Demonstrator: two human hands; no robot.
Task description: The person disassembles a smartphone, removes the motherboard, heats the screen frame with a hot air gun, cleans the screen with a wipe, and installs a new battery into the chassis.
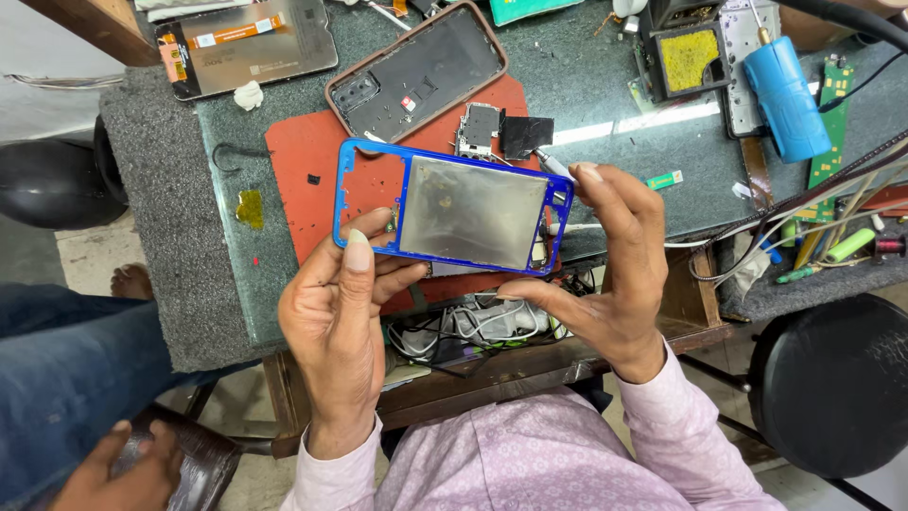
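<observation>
A blue phone frame (454,210) with a silvery metal plate in its middle is held between both hands above the near edge of the table (586,85). The left hand (340,317) is clamped on the frame's lower left corner, its thumb pressed against the blue rim and its fingers tucked behind. The right hand (610,270) is closed on the frame's right end, with a finger laid over the top corner and the thumb under the bottom edge. Beneath the frame a red mat (307,156) is spread on the table. Just beyond it a phone in a brown case (416,71) is lying open side up, with a small circuit board (478,128) beside it. Farther left a phone screen panel (251,43) is seen, and to the right a blue cylinder (787,97) and a yellow sponge tray (689,59). Another person's hand (118,468) is seen at the lower left.
</observation>
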